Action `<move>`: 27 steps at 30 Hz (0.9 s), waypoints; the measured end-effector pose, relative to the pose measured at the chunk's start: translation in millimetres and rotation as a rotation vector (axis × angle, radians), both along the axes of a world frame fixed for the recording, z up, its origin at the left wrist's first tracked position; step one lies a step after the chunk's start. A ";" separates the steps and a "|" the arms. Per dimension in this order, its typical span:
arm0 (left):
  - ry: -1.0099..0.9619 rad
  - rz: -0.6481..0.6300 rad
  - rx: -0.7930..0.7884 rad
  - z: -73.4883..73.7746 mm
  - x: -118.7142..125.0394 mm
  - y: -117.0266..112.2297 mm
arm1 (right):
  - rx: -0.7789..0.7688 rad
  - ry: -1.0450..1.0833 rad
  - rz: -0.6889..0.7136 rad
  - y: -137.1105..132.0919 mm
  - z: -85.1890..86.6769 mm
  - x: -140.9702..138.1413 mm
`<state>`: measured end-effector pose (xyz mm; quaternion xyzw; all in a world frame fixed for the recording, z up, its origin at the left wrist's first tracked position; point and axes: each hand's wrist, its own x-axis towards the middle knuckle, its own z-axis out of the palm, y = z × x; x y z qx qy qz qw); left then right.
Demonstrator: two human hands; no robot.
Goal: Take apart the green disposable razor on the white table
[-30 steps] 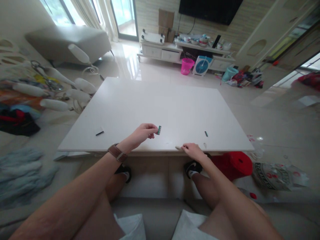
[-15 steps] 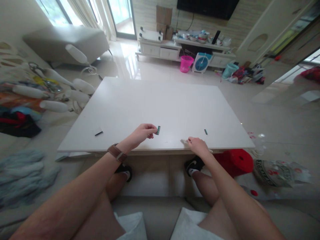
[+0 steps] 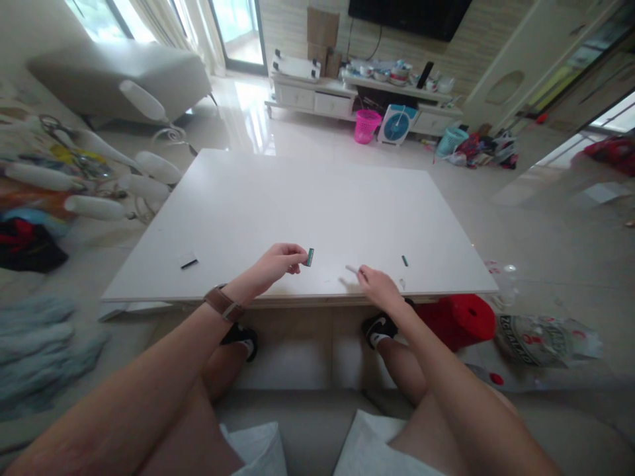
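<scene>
The left hand is closed in a pinch: thumb and fingertips hold a small green piece by its left edge, just above the near part of the tabletop. The piece is a short flat rectangle, dark green with a paler face, and its long axis runs away from the person, a little tilted. A brown strap sits on this wrist.

The right hand is also closed in a pinch, on a thin white stick. The free end of the stick points to the left and slightly away, toward the green piece. Between this end and the piece there is a small gap, so they are near but apart. The piece lies to the left of the right hand, and the left hand is the nearer one to it.

Further right on the tabletop lies a second small green piece, untouched. Far to the left lies a black and white strip. What these parts are exactly is too small to tell.
</scene>
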<state>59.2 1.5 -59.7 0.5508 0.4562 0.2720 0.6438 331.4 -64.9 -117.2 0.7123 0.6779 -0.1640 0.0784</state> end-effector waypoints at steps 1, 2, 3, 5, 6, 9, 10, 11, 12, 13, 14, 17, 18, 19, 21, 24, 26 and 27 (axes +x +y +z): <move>-0.011 -0.002 -0.001 0.9 0.3 -0.3 | -0.017 -0.046 -0.077 5.0 1.3 13.5; -0.018 -0.003 0.000 1.7 0.7 -0.7 | -0.062 -0.079 -0.114 6.4 1.0 21.7; -0.018 -0.002 0.001 2.3 1.2 -0.9 | -0.115 -0.098 -0.118 4.1 -0.7 23.7; -0.011 0.000 0.001 2.9 2.0 -1.0 | -0.199 -0.088 -0.065 -9.9 -7.7 8.8; -0.009 0.000 -0.002 2.7 2.3 -0.9 | -0.223 -0.066 -0.021 -20.3 -12.0 -6.4; -0.014 0.011 -0.018 0.9 2.3 0.2 | -0.314 0.034 0.160 -53.8 -22.7 -61.4; -0.016 0.017 -0.021 0.0 2.1 0.6 | -0.375 0.089 0.250 -62.2 -24.2 -76.1; -0.016 0.021 -0.023 -0.7 1.8 0.9 | -0.449 0.159 0.397 -67.8 -24.5 -86.4; -0.016 0.024 -0.023 -1.3 1.6 1.2 | -0.455 0.200 0.462 -70.1 -23.7 -91.5; -0.013 0.027 -0.021 -1.7 1.3 1.3 | -0.431 0.220 0.489 -69.1 -22.2 -91.5; -0.010 0.029 -0.017 -1.9 1.2 1.3 | -0.378 0.222 0.479 -65.1 -20.3 -87.0; -0.003 0.027 -0.006 -1.2 1.8 0.7 | -0.165 0.218 0.319 -42.5 -15.8 -58.1; -0.001 0.027 -0.004 -0.8 2.3 0.4 | -0.112 0.253 0.259 -34.5 -15.2 -47.7; 0.001 0.027 -0.004 -0.4 2.8 0.3 | -0.074 0.315 0.188 -27.6 -14.9 -39.0; 0.004 0.034 -0.011 -0.3 3.7 0.2 | -0.052 0.546 0.027 -18.1 -14.2 -28.7; 0.001 0.035 -0.023 -1.4 4.5 0.6 | -0.173 1.021 -0.201 -14.0 -9.6 -31.0; -0.006 0.032 -0.029 -2.6 4.5 0.8 | -0.269 1.244 -0.293 -14.9 -4.3 -37.9; -0.010 0.033 -0.032 -3.0 4.3 0.8 | -0.298 1.304 -0.312 -15.7 -1.7 -40.7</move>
